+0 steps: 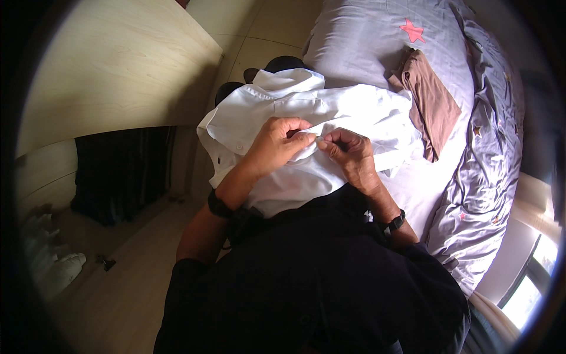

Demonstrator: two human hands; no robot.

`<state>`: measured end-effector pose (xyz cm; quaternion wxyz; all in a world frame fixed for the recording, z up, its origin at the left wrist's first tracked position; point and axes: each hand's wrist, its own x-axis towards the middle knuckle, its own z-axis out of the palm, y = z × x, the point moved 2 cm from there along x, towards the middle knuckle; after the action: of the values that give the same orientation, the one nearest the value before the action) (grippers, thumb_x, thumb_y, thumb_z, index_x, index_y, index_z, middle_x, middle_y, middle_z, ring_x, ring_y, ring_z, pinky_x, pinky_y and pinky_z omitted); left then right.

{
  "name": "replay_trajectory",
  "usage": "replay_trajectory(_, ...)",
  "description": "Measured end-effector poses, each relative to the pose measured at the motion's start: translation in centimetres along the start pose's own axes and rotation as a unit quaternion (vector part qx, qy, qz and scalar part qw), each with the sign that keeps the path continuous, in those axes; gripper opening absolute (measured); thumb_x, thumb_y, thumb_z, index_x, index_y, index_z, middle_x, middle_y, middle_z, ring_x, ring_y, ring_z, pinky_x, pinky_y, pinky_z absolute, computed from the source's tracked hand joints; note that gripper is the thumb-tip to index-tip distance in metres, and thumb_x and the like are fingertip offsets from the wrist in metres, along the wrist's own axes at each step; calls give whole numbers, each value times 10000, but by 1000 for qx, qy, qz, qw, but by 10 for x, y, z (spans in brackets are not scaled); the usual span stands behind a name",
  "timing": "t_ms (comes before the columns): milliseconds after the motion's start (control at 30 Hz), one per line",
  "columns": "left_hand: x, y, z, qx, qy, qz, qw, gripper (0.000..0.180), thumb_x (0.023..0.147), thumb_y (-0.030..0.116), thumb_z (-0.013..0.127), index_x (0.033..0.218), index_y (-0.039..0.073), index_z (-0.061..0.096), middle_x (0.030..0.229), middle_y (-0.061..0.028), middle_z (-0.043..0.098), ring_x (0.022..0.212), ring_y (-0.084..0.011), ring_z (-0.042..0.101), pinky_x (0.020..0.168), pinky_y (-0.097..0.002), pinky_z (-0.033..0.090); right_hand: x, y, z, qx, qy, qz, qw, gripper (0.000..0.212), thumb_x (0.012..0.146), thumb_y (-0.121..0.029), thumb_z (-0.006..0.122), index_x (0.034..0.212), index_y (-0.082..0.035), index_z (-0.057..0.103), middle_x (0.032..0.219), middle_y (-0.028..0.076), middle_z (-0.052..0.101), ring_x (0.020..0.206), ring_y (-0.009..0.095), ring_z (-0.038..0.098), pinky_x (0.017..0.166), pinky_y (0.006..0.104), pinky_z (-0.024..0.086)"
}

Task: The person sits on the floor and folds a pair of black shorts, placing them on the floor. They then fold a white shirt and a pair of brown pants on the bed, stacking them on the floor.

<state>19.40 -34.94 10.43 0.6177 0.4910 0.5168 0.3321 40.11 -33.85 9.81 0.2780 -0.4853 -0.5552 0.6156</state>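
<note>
A white button-up shirt lies spread over my lap and onto the edge of the bed, its cloth loosely folded. Thumb and fingers of my left hand are pinched together on the shirt's fabric. Close beside it, my right hand is also closed, its thumb and forefinger pinching a small pale button between the two hands. Whether the button sits in a buttonhole cannot be made out. Another button shows on the cloth left of my left hand. Each wrist wears a dark band.
On the lilac bed sheet, right of the shirt, lies a folded brown garment. A rumpled quilt runs along the bed's right side. A pale wooden panel stands at the upper left, with dark cloth below it.
</note>
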Motion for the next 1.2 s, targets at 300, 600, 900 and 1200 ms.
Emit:
replay_trajectory(300, -4, -1, 3, 48, 3, 60, 997, 211, 1008, 131, 657, 1082, -64, 686, 875, 16, 599, 764, -53, 522, 682, -229, 450, 0, 3, 2, 9, -5, -12, 1000, 161, 961, -133, 769, 994, 21, 733, 856, -7, 700, 800, 51, 553, 724, 239, 483)
replay_trajectory(600, -4, -4, 3, 83, -8, 128, 988, 199, 994, 76, 655, 1101, -86, 696, 956, -64, 681, 782, -99, 589, 702, -259, 491, -1, 6, 4, 20, 5, -1, 1000, 159, 956, -121, 774, 968, 27, 717, 821, -24, 671, 772, 38, 533, 687, 222, 463)
replay_trajectory(900, -7, 17, 4, 136, -2, 86, 987, 227, 965, 83, 662, 1132, -56, 726, 928, -179, 761, 758, -227, 723, 705, -311, 559, -1, 3, 7, -6, 54, -64, 996, 325, 936, -81, 785, 1193, 17, 612, 768, 9, 628, 685, 54, 537, 630, 226, 461)
replay_trajectory(1200, -8, 16, 4, 156, 8, 84, 984, 228, 974, 100, 670, 1140, -46, 726, 817, -131, 725, 725, -137, 650, 676, -289, 526, -2, 6, 6, -50, 47, -61, 996, 299, 928, -116, 800, 1142, 5, 631, 835, 61, 717, 757, 96, 661, 691, 260, 542)
